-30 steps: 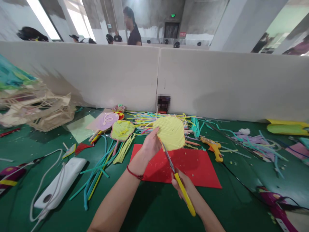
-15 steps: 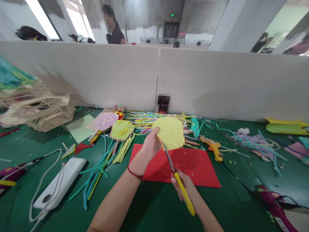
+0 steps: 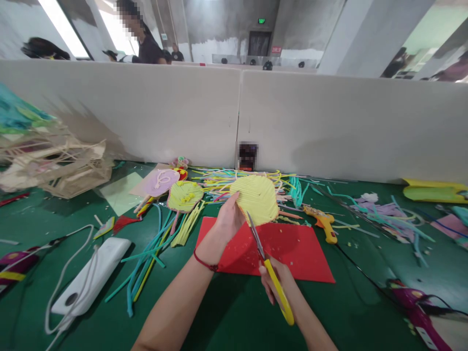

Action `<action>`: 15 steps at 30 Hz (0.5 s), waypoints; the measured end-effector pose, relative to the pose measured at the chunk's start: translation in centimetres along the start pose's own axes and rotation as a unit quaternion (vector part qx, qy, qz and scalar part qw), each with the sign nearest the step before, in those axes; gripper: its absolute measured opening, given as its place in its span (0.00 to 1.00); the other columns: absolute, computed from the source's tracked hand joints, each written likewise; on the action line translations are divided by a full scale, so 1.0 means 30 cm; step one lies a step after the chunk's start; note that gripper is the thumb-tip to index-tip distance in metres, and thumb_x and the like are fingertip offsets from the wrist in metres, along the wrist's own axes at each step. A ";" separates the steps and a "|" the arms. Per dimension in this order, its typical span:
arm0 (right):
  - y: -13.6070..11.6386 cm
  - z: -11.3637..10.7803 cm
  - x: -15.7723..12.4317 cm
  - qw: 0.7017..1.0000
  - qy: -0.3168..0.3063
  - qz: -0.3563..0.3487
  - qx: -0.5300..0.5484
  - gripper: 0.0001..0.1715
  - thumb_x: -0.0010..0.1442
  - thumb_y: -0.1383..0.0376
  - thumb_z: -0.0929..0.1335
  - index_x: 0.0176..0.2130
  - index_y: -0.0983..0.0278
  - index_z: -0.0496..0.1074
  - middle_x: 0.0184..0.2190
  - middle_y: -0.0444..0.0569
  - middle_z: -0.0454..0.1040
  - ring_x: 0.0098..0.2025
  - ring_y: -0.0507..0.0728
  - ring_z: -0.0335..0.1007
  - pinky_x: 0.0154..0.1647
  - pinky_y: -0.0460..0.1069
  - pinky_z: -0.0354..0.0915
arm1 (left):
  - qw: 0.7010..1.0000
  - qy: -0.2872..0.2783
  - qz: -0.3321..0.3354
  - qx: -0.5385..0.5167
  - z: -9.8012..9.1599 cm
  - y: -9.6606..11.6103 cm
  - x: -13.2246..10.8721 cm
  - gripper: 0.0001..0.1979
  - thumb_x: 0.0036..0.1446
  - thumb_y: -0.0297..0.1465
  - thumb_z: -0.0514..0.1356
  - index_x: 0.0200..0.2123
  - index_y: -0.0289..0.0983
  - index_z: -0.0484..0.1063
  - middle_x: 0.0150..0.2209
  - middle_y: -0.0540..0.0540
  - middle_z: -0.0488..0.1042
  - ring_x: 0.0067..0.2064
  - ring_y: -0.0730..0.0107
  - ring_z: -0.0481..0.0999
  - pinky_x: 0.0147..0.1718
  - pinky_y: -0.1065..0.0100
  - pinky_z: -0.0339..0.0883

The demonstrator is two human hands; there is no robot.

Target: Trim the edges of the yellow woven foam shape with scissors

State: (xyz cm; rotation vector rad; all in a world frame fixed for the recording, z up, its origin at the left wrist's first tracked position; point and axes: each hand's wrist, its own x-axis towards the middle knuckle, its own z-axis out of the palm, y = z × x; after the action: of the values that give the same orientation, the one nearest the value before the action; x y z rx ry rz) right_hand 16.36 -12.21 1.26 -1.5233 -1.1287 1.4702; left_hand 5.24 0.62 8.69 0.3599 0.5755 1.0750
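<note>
A rounded, ribbed yellow disc (image 3: 257, 199) is held up by its left edge between the thumb and fingers of my left hand (image 3: 229, 218). My right hand (image 3: 276, 279) grips scissors (image 3: 277, 287) with yellow handles. Their blades point up and away, with the tips at the disc's lower left edge; I cannot tell whether they touch it. Below the disc a red sheet (image 3: 292, 251) lies on the green table, sprinkled with small scraps. Left of my left hand lies a yellow-green fan shape (image 3: 185, 196) on a pink stick.
Coloured strips (image 3: 215, 180) pile up behind the disc. A yellow glue gun (image 3: 325, 225) with a black cord lies right of the red sheet. On the left are a white power bank (image 3: 93, 278) with a cable and loose blue strips (image 3: 141, 263). A white partition (image 3: 146, 114) closes the table's back.
The disc and the scissors have barely shifted, while both hands keep their hold. Beyond the partition, a person in dark clothes has moved left.
</note>
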 end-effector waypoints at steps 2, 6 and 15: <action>0.007 0.003 0.003 1.000 0.003 0.006 0.001 0.30 0.44 0.39 0.66 0.26 0.61 0.57 0.09 0.32 0.53 0.08 0.45 0.48 0.07 0.41 0.52 | 1.000 -0.003 0.004 0.001 -0.006 -0.003 0.003 0.15 0.58 0.31 0.51 0.42 0.31 0.74 0.39 0.42 0.79 0.45 0.62 0.76 0.53 0.62 0.62; 0.030 0.010 0.016 1.000 0.012 0.006 0.000 0.31 0.41 0.38 0.67 0.24 0.60 0.58 0.09 0.32 0.52 0.07 0.46 0.47 0.06 0.42 0.51 | 1.000 0.008 0.007 0.012 -0.013 -0.003 0.008 0.14 0.58 0.31 0.51 0.41 0.31 0.74 0.39 0.42 0.79 0.46 0.63 0.76 0.54 0.63 0.61; 0.062 0.015 0.043 0.999 0.040 0.011 0.024 0.30 0.38 0.40 0.70 0.21 0.59 0.56 0.09 0.33 0.48 0.10 0.45 0.43 0.08 0.42 0.41 | 1.000 0.015 -0.006 0.022 -0.007 0.003 0.009 0.16 0.59 0.31 0.49 0.40 0.32 0.74 0.38 0.42 0.79 0.47 0.61 0.75 0.55 0.60 0.59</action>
State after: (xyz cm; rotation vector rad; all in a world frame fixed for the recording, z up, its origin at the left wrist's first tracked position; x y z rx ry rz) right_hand 16.05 -11.71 -0.98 -1.5526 -1.0260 1.4285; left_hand 5.16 0.90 8.50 0.3786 0.6268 1.0594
